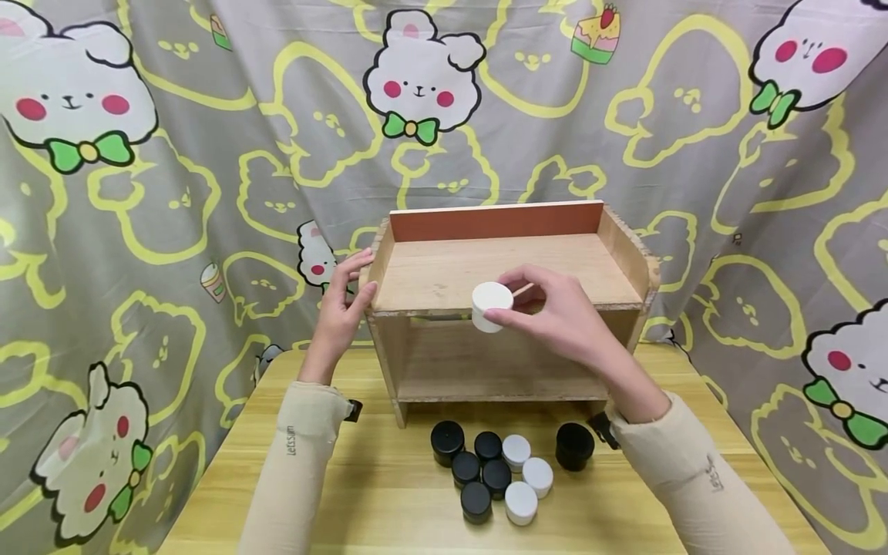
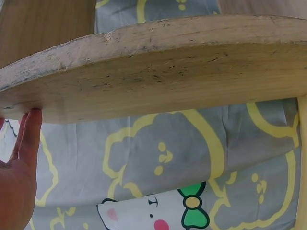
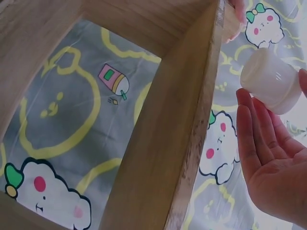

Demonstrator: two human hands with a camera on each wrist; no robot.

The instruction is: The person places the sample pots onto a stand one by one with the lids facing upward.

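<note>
My right hand [image 1: 558,316] pinches a small white lidded jar [image 1: 492,307] between thumb and fingers. In the head view it overlaps the front edge of the wooden shelf's top board [image 1: 444,289]. From the right wrist, the same white jar [image 3: 271,79] shows above the outstretched fingers, with the shelf beside it. My left hand [image 1: 340,308] rests its fingers against the outer left side of the wooden shelf. The left wrist view has these fingertips at the side panel [image 2: 168,81], the rest of the hand being cut off at the edge.
In front of the shelf, several black jars [image 1: 475,501] and three white jars [image 1: 521,502] stand grouped on the wood-grain table [image 1: 375,493]. A separate black jar [image 1: 574,447] is to their right. A patterned curtain [image 1: 430,169] hangs behind and at both sides.
</note>
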